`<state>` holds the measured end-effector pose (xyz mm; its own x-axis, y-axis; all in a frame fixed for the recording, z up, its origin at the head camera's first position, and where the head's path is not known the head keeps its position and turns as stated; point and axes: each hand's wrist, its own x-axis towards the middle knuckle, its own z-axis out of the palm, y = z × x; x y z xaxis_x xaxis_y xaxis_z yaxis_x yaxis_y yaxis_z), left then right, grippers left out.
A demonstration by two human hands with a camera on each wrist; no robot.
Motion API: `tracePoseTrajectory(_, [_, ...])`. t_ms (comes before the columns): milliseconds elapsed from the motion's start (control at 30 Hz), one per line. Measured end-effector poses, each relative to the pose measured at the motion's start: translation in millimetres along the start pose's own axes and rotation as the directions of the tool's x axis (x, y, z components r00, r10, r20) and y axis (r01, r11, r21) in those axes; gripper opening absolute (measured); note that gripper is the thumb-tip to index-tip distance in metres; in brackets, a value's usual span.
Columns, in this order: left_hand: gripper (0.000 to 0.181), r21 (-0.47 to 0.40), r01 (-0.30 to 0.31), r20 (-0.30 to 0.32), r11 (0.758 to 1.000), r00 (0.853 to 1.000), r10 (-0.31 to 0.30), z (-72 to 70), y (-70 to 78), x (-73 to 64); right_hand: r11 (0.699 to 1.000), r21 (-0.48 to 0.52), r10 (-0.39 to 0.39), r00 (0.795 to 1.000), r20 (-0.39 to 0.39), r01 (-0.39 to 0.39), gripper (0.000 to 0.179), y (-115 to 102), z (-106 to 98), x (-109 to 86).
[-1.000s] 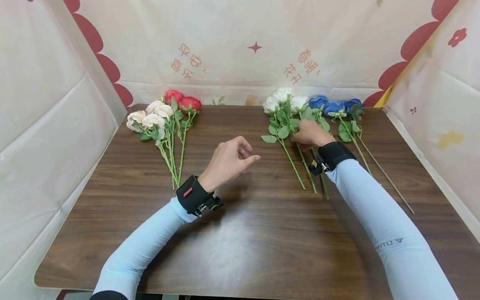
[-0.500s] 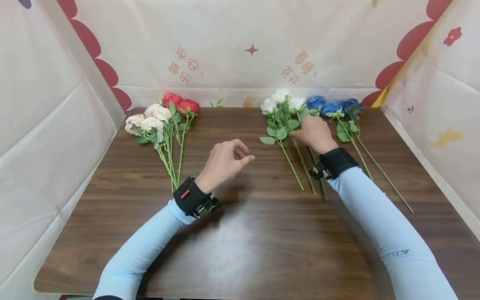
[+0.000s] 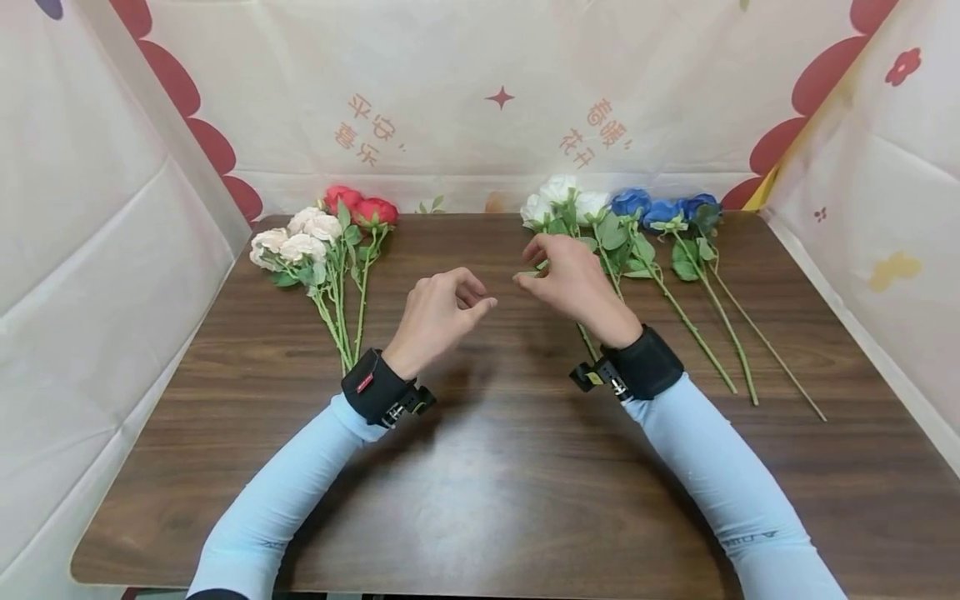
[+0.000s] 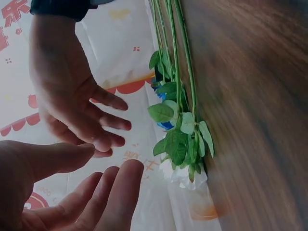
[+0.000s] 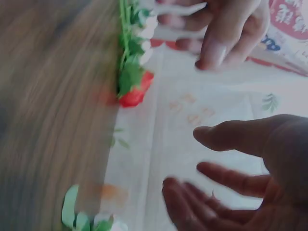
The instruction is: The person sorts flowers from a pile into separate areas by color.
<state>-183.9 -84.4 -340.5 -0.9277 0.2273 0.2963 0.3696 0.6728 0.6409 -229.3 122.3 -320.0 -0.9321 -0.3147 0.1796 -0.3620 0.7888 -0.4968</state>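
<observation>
My left hand [image 3: 438, 317] hovers over the middle of the table, its fingers loosely bent and holding nothing. Facing it from the right is my right hand [image 3: 573, 279], with thumb and fingers apart and nothing between them. Behind the right hand lie artificial white roses [image 3: 558, 196], their leaves and green stems partly covered by it. Alongside them are blue roses [image 3: 663, 212], stems pointing toward the front right. In the left wrist view, both hands stand apart beside the green stems [image 4: 185, 62].
At the back left lie pale pink roses [image 3: 303, 233] and red roses [image 3: 375, 210], stems drawn together toward the front. All rest on a brown wooden table [image 3: 465, 500]. A printed cloth [image 3: 450, 100] rises behind and along both sides.
My right hand has come away from the white and blue roses, moving left toward my left hand. The left hand has shifted slightly left.
</observation>
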Motion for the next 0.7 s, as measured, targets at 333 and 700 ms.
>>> tracePoseTrajectory(333, [0.016,0.036,-0.003,-0.062,0.999,0.998,0.005,-7.5,-7.7,4.5,0.994,0.083,-0.071,0.997,-0.004,0.072,0.012,-3.2,19.2,-6.9])
tracePoseTrajectory(700, [0.017,0.246,0.040,-0.219,0.968,0.976,0.015,-23.7,-33.1,16.0,0.991,0.092,-0.096,0.995,0.024,0.093,0.007,-6.1,24.9,-2.7])
